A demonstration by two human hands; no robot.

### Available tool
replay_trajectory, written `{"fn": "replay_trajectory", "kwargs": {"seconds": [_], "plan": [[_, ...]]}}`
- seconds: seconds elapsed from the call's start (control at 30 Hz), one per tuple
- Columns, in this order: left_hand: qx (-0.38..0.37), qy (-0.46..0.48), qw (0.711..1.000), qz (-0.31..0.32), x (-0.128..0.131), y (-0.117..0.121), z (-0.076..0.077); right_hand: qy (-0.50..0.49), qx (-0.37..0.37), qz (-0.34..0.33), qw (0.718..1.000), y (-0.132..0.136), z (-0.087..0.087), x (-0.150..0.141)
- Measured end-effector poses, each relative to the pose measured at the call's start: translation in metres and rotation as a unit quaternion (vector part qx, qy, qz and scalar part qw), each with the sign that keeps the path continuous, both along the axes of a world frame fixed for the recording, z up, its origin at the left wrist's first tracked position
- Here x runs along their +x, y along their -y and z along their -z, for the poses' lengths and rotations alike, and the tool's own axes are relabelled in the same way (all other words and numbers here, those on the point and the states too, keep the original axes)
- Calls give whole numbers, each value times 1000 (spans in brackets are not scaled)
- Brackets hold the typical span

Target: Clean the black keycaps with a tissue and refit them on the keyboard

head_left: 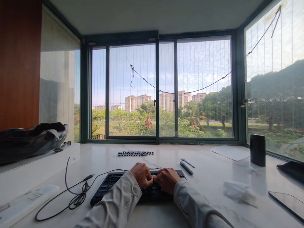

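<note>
A black keyboard (104,189) lies on the white marbled tabletop, its middle covered by my hands. My left hand (142,175) is closed in a pinch over the middle keys. Fingertip to fingertip with it, my right hand (167,180) is pinched too. Whatever sits between the fingers is too small to make out. Behind the keyboard, several loose black keycaps (136,153) are laid out in rows. A dark pen-like tool (186,167) and a thin blue rod (188,162) rest just beyond my right hand.
At left, the keyboard's cable (80,198) lies coiled near a white power strip (29,202) and a white box (71,155) bearing a dark bag (30,142). To the right are crumpled clear plastic (239,191), paper (230,153), a black cylinder (257,150) and a phone-like slab (288,202).
</note>
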State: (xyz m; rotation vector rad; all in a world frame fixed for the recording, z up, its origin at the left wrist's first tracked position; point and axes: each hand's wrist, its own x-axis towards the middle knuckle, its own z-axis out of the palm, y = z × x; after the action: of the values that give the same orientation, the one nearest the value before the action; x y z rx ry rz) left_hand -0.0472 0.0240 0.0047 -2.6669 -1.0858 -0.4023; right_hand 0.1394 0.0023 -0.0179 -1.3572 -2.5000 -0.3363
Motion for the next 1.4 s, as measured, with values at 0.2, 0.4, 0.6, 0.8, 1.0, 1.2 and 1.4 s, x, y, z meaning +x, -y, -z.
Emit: {"fn": "replay_trajectory", "kwargs": {"seconds": [0.2, 0.4, 0.6, 0.8, 1.0, 1.2, 1.4], "plan": [[9, -4, 1000, -6, 1, 2, 0, 13, -21, 23, 999, 2, -4, -1], [-11, 10, 1000, -25, 6, 4, -1, 3, -33, 39, 999, 1, -4, 3], [-6, -12, 999, -33, 9, 6, -4, 27, -27, 29, 999, 6, -6, -2], [2, -19, 999, -31, 8, 2, -1, 49, -16, 39, 998, 7, -10, -8], [5, -6, 1000, -27, 9, 2, -1, 54, -38, 52, 996, 8, -12, -5], [-28, 38, 998, -46, 6, -2, 4, 17, -47, 54, 997, 6, -5, -2], [-100, 87, 991, 3, -5, -20, 12, -26, -49, 71, 996, -4, 3, 3]]}}
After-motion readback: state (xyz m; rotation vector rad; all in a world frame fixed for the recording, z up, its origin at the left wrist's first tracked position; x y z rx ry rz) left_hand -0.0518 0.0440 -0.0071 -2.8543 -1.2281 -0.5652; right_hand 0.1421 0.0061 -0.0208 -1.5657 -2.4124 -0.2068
